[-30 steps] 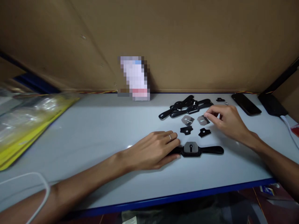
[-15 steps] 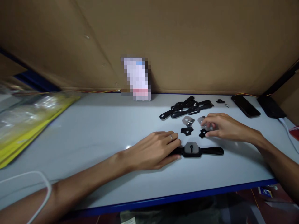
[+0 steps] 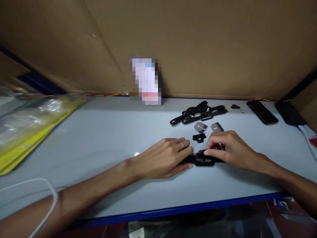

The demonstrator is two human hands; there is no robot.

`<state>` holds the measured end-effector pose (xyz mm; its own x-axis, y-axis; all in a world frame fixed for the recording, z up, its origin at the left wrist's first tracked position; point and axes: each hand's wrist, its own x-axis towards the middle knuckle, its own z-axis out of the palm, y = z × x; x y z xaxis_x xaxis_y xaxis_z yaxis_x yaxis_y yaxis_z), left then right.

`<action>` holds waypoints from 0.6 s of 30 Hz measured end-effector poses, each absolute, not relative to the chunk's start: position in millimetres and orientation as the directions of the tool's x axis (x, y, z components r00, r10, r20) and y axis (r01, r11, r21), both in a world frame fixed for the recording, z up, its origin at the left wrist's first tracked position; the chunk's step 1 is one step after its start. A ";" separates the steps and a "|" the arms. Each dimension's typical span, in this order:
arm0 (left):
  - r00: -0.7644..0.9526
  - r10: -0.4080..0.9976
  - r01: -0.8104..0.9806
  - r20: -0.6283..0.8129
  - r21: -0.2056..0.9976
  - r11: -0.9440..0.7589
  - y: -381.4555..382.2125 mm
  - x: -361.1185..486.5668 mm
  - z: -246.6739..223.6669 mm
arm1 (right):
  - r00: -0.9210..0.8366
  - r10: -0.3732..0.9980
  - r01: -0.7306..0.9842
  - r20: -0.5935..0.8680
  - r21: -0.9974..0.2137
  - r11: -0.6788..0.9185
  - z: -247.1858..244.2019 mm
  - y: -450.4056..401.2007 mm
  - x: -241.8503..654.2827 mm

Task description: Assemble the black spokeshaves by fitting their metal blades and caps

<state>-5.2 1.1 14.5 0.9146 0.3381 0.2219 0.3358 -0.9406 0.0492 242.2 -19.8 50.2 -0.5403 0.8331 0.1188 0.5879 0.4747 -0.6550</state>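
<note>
A black two-handled tool (image 3: 205, 162) lies near the table's front, and my left hand (image 3: 168, 157) is closed round its left handle. Over the tool's middle, my right hand (image 3: 229, 150) pinches a small black plate (image 3: 201, 153), partly hidden by the fingers. The tool's right handle is mostly behind that hand. Just behind lies another black plate (image 3: 199, 138). Beyond it are a silver blade (image 3: 200, 127) with a small screw on it and a second silver blade (image 3: 217, 127).
Several black tools (image 3: 200, 114) lie piled at the back, with a small black part (image 3: 235, 106) and a screw (image 3: 242, 111) beside them. A phone (image 3: 262, 112) and a dark device with a white cable (image 3: 290, 113) are at right. Yellow-backed plastic packaging (image 3: 47, 132) lies left.
My right hand has moved left and toward me, carrying the black plate from beside the blades to above the tool's middle. My left hand stays on the handle.
</note>
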 end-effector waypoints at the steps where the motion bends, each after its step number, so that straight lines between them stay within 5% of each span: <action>1: 0.915 0.338 0.335 0.222 0.049 -0.941 1.0 -5.2 14.6 | -0.549 0.828 0.598 0.114 -0.639 0.484 47.6 -20.7 241.3; 10: 0.915 0.349 0.344 0.204 0.058 -0.937 1.5 -5.1 15.8 | -0.527 0.838 0.605 0.144 -0.629 0.489 44.5 -17.5 240.4; 13: 0.916 0.343 0.337 0.208 0.063 -0.939 1.9 -5.5 15.7 | -0.306 0.901 0.656 0.307 -0.619 0.433 52.7 5.5 262.9; 18: 0.916 0.340 0.334 0.213 0.068 -0.940 1.1 -5.5 16.6 | 0.074 0.892 0.908 0.446 -0.400 0.125 54.1 62.3 339.4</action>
<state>-5.5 1.1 16.6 0.9158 0.3402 0.2133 0.3336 -0.9403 0.0675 339.4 62.3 54.1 0.0737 0.8919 0.4461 0.9078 0.1252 -0.4003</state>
